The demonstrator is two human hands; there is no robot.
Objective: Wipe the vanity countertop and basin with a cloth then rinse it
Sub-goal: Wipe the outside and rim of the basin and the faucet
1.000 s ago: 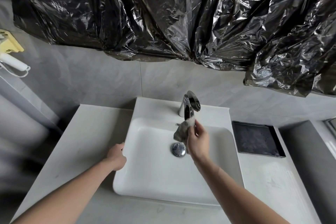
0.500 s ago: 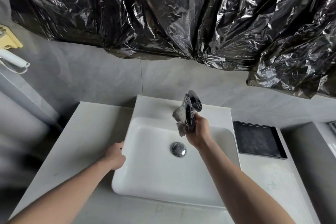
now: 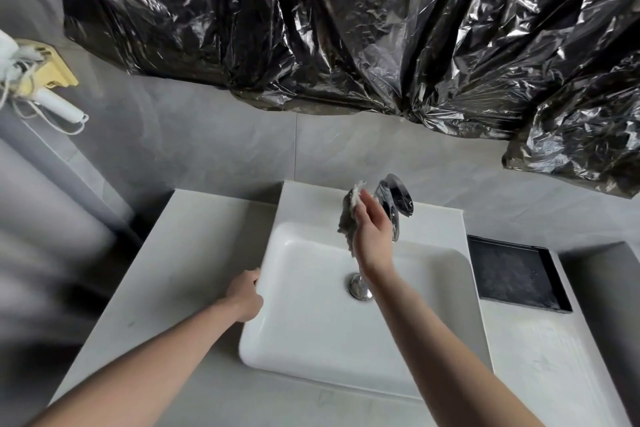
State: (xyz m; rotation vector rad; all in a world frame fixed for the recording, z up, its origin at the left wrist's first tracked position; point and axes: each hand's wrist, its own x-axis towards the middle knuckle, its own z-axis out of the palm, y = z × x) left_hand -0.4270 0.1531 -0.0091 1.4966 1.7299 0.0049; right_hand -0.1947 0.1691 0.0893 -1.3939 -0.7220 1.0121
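Note:
A white rectangular basin (image 3: 311, 329) sits on a pale grey vanity countertop (image 3: 187, 260). A chrome faucet (image 3: 394, 204) stands at the basin's back rim, and a chrome drain plug (image 3: 358, 286) lies in the bowl. My right hand (image 3: 372, 236) is raised just left of the faucet and holds a crumpled grey cloth (image 3: 348, 218), which hangs from the fingers over the bowl. My left hand (image 3: 244, 295) rests on the basin's left rim, fingers curled over the edge.
A black square tray (image 3: 516, 274) lies on the countertop to the right of the basin. Black plastic sheeting (image 3: 346, 28) hangs over the grey tiled wall above. A yellow-and-white tool (image 3: 45, 80) hangs at the far left.
My right hand has lifted the cloth from low in the bowl up to the faucet and then shifted it to the faucet's left side. My left hand stays on the rim.

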